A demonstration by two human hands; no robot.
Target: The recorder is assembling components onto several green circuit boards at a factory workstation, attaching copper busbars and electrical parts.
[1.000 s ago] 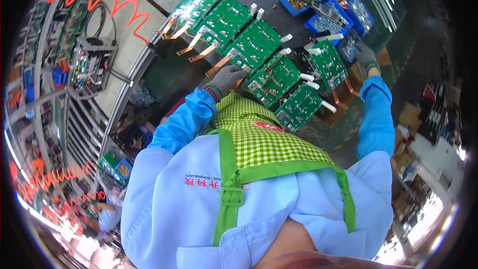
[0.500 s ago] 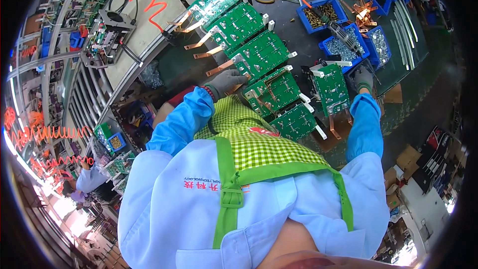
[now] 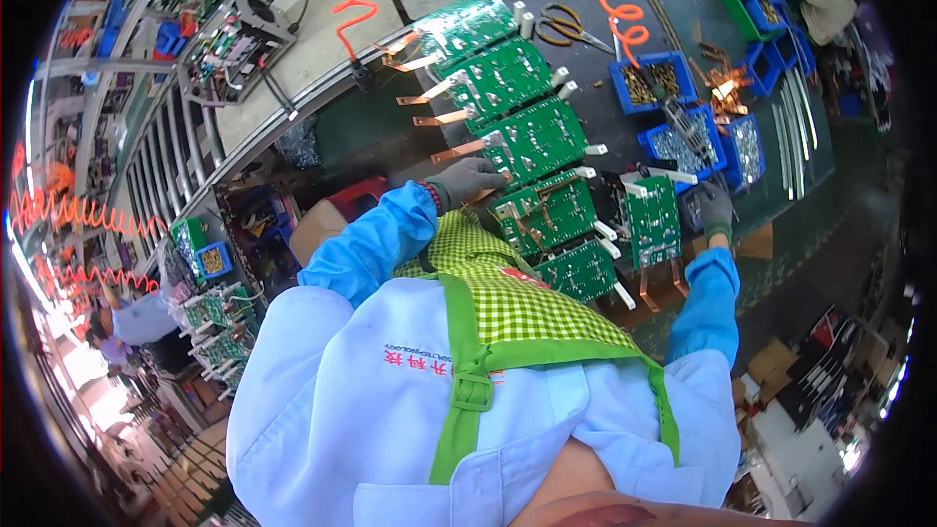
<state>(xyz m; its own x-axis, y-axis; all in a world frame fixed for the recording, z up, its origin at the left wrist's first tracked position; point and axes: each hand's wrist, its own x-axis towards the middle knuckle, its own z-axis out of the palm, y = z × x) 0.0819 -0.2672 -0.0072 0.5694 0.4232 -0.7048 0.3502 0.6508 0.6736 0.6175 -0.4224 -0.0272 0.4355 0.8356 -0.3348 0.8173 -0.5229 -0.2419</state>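
Observation:
My left hand (image 3: 466,182), in a grey glove, is at the left edge of a row of green circuit boards (image 3: 535,141). Its fingers are closed around a copper strip (image 3: 480,197) beside the fourth board (image 3: 549,215). My right hand (image 3: 712,207), also gloved, is low beside the blue bin of silver screws (image 3: 680,144); its fingertips are hard to make out. A power screwdriver (image 3: 681,125) lies across that bin, its thin bit reaching toward the right hand. Between my hands, a separate green board (image 3: 652,220) has white pieces on top and copper strips below.
Brass parts fill another blue bin (image 3: 652,83). Loose copper pieces (image 3: 724,86) lie beside it. Pliers (image 3: 571,27) rest at the back, and pale metal bars (image 3: 795,137) at the right. An orange coiled hose (image 3: 620,15) hangs over the bench.
The view has shifted, so the bench appears lower and slightly to the right. My left hand stays by the same boards, and my right hand stays beside the screw bin.

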